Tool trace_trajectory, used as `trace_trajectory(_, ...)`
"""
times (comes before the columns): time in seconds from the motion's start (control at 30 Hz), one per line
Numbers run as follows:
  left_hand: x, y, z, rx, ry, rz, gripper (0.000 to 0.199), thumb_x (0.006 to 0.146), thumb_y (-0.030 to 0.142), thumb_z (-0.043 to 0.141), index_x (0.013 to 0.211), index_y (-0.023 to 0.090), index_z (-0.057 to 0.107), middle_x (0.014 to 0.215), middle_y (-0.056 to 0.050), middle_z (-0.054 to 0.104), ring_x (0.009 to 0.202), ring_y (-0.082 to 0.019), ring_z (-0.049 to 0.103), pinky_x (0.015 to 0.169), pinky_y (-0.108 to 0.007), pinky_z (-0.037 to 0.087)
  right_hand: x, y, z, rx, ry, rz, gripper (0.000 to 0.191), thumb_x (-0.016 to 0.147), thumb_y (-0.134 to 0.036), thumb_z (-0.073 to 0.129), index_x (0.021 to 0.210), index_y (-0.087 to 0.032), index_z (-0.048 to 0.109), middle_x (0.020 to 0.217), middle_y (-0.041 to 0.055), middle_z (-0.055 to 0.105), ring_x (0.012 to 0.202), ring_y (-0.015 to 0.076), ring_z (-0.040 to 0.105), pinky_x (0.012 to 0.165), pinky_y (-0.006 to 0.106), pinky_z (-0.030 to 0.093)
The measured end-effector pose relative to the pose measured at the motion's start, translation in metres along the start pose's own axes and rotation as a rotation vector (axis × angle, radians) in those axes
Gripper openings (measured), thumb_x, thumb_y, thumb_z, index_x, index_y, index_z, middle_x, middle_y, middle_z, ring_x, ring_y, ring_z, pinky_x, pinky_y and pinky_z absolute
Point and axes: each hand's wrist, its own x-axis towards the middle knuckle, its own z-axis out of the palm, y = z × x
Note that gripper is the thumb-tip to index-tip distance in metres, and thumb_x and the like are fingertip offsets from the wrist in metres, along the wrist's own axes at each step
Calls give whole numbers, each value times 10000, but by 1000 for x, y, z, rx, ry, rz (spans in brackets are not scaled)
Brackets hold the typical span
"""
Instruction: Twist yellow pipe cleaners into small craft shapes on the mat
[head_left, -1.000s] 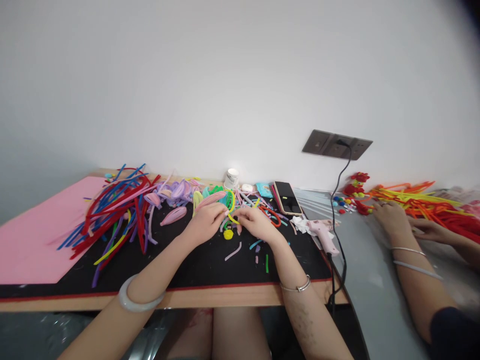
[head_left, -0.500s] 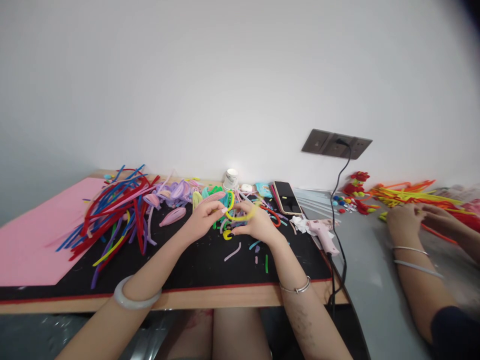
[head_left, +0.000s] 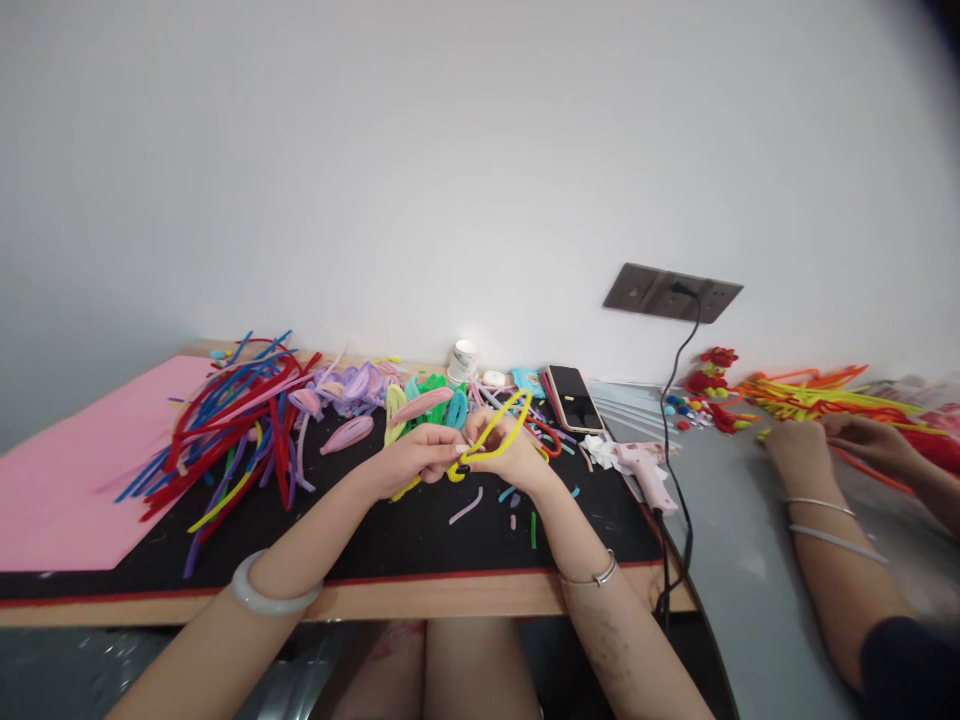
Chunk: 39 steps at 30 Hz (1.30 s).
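A yellow pipe cleaner (head_left: 514, 432) is bent into a long loop that rises to the right above my right hand (head_left: 504, 452). The fingers of that hand close on the loop's lower end. My left hand (head_left: 420, 460) meets it there, its thumb and forefinger pinching the yellow strand, and a short yellow end shows under that hand. The fingertips of both hands nearly touch over the black mat (head_left: 450, 545). Behind them lie green pipe cleaners (head_left: 429, 386) and a pink looped bundle (head_left: 421, 406).
Red and blue pipe cleaners (head_left: 225, 420) cover the mat's left, beside pink sheet (head_left: 90, 470). A phone (head_left: 574, 397), paper cup (head_left: 463, 358) and pink glue gun (head_left: 646, 478) with a black cord (head_left: 686, 520) stand behind and right. Another person's hands (head_left: 802, 455) work at far right.
My left hand has moved right and down to meet my right hand. The yellow loop has swung up and to the right, standing taller above my right hand.
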Motion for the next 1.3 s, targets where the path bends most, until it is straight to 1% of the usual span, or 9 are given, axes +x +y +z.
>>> trace_trajectory(0.2, 1, -2, 0, 1, -16, -47, 311, 681, 418, 649, 695, 138, 513, 477, 102, 221, 414, -32, 152, 419, -205, 104, -2, -6, 3, -315, 9, 24, 239, 746, -350, 619, 636, -152, 543, 634, -21, 473, 573, 90, 422, 532, 212, 327)
trace_trajectory(0.37, 4, -5, -1, 87, 49, -36, 303, 724, 427, 598, 716, 130, 533, 475, 101, 215, 416, -40, 147, 418, -208, 112, -3, -8, 4, -517, 52, 75, 309, 834, -324, 484, 614, -139, 597, 591, -7, 488, 541, 91, 413, 517, 213, 305)
trace_trajectory(0.5, 6, -7, -2, 264, 94, 70, 299, 809, 422, 488, 763, 132, 542, 496, 85, 265, 422, -53, 207, 425, -203, 167, 0, -4, 5, -482, 162, 35, 290, 826, -246, 454, 575, -140, 553, 542, -22, 463, 504, 85, 393, 514, 220, 294)
trace_trajectory(0.63, 5, -3, 3, 607, 185, 280, 253, 853, 344, 430, 727, 146, 522, 581, 47, 371, 520, -81, 332, 493, -214, 255, 5, 2, 5, -373, 302, 54, 311, 754, -188, 474, 466, -168, 359, 463, -55, 300, 451, 71, 284, 469, 223, 230)
trace_trajectory(0.77, 2, 2, 9, 878, 273, 408, 221, 872, 260, 399, 700, 159, 495, 599, 38, 434, 553, -97, 392, 544, -230, 294, 6, 10, 3, -246, 346, 128, 308, 718, -186, 480, 469, -183, 299, 432, -69, 247, 420, 64, 219, 438, 230, 175)
trace_trajectory(0.9, 1, 2, 10, 1009, 316, 479, 213, 874, 236, 401, 702, 168, 505, 613, 25, 498, 572, -109, 447, 573, -236, 324, 7, 13, 3, -169, 368, 169, 317, 708, -212, 493, 459, -187, 298, 416, -69, 248, 401, 61, 213, 423, 229, 170)
trace_trajectory(1.03, 2, 1, 8, 1046, 359, 490, 211, 866, 235, 425, 697, 169, 534, 616, 15, 527, 592, -121, 482, 587, -243, 348, 7, 13, 3, -137, 366, 161, 337, 720, -253, 513, 444, -182, 335, 407, -65, 270, 390, 58, 229, 414, 224, 181)
trace_trajectory(1.13, 2, 0, 7, 999, 405, 487, 235, 865, 253, 430, 686, 169, 559, 601, 8, 527, 597, -131, 498, 597, -253, 372, 6, 15, 2, -148, 377, 200, 368, 770, -370, 494, 469, -164, 448, 411, -55, 309, 387, 61, 247, 407, 222, 190)
trace_trajectory(1.3, 3, 3, 2, 811, 450, 465, 277, 851, 336, 447, 671, 174, 581, 630, -9, 547, 649, -160, 532, 616, -278, 408, 2, 15, 2, -256, 505, 157, 375, 769, -474, 532, 607, -139, 575, 484, -29, 405, 437, 78, 330, 426, 221, 262)
